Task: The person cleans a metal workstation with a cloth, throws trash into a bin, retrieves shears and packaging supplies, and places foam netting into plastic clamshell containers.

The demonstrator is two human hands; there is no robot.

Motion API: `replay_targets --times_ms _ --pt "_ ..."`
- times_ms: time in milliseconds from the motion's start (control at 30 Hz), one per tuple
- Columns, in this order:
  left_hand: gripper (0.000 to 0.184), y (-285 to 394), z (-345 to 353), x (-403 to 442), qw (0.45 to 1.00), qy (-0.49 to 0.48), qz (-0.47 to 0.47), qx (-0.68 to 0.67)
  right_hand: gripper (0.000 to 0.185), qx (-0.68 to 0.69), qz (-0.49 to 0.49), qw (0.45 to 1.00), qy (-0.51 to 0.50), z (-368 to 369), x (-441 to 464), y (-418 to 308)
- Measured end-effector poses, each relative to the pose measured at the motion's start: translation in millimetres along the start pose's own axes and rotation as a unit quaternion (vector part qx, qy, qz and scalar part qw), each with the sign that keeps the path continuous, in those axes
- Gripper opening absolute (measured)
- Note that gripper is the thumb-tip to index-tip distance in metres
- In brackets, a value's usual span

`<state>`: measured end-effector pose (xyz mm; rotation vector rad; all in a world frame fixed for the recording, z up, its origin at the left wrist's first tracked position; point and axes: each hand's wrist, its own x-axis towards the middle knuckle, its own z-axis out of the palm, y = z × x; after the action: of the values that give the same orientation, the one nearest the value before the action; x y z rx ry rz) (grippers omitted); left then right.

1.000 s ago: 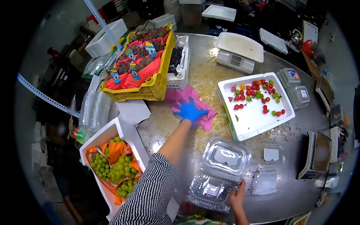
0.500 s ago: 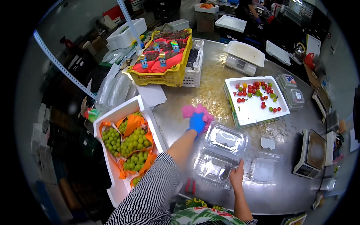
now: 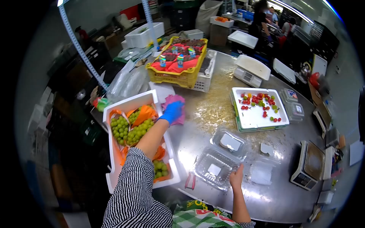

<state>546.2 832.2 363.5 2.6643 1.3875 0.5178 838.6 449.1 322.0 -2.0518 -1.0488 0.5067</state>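
My left hand [image 3: 172,112], in a blue glove, is closed on a pink cloth [image 3: 180,117] pressed to the metal table. It lies just right of the white foam box [image 3: 175,171] of green grapes [image 3: 121,129] in orange wrapping, and my forearm crosses over that box. My bare right hand [image 3: 236,178] grips the right edge of an opened clear plastic clamshell container [image 3: 205,164]. The clamshell rests on the table with its lid folded back. Left of it lies a small red-handled tool [image 3: 190,180].
Cherry tomatoes lie in a white tray [image 3: 251,119]. A yellow crate [image 3: 178,79] of red-wrapped bunches stands behind on the left. Two scales, one at the back [image 3: 248,78] and one at right [image 3: 308,167], flank the wet table [image 3: 207,110]. Other people are in the background.
My left hand has dragged the pink cloth left, from the table's middle to beside the grape box. My right hand still grips the clamshell. The camera view has shifted.
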Motion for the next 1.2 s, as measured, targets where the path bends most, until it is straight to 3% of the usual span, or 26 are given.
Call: replay_targets --times_ms 67,167,333,433,500,567,633,667,767,800,933,967,1067,1200 --pt "0.029 25.0 -29.6 -24.8 0.998 -0.008 0.029 -0.054 0.062 0.027 0.058 0.997 -0.050 -4.4 5.3 -1.0" --pt "0.024 60.5 -90.6 -81.9 0.994 0.023 0.106 -0.015 0.065 0.075 0.003 0.997 -0.022 4.9 12.5 27.0" --pt "0.029 92.8 -184.9 -217.2 0.988 0.149 -0.045 -0.012 0.064 0.089 0.035 0.995 -0.001 -13.1 17.2 11.6" --pt "0.037 81.3 -183.9 -316.3 0.932 0.262 -0.248 0.026 0.061 0.031 -0.043 0.997 0.050 -17.1 26.5 14.1" --pt "0.051 83.9 -159.9 -370.0 0.898 0.285 -0.307 0.131 0.059 0.001 -0.123 0.990 0.074 -21.0 26.0 -6.5" --pt "0.064 88.1 -136.1 -400.1 0.887 0.213 -0.389 0.133 0.057 -0.006 -0.193 0.979 0.061 -18.5 27.3 -33.0" --pt "0.066 85.5 -144.7 -388.9 0.881 0.290 -0.365 0.085 0.054 0.000 -0.236 0.971 0.034 -11.4 24.1 -56.4" --pt "0.060 94.7 -151.6 -379.1 0.887 0.204 -0.377 0.171 0.053 0.006 -0.254 0.967 0.019 -5.4 20.5 -65.5" --pt "0.049 89.7 -145.8 -389.9 0.876 0.277 -0.391 0.049 0.050 0.029 -0.291 0.956 -0.030 13.2 -4.7 -98.9" --pt "0.037 88.7 -142.5 -391.0 0.870 0.310 -0.376 0.072 0.049 0.046 -0.295 0.953 -0.054 19.5 -16.4 -111.0" --pt "0.031 90.8 -141.6 -390.8 0.851 0.352 -0.388 0.038 0.046 0.092 -0.315 0.934 -0.143 36.0 -82.9 -152.6" --pt "0.027 91.1 -141.4 -393.2 0.855 0.366 -0.368 0.022 0.046 0.078 -0.368 0.916 -0.143 40.7 -97.9 -159.9" --pt "0.024 93.3 -147.1 -395.7 0.867 0.381 -0.322 -0.001 0.044 0.065 -0.400 0.897 -0.176 55.3 -151.6 -174.2" --pt "0.021 96.5 -153.2 -410.2 0.873 0.417 -0.240 -0.076 0.046 -0.051 -0.431 0.900 -0.027 78.4 -198.8 -195.3"
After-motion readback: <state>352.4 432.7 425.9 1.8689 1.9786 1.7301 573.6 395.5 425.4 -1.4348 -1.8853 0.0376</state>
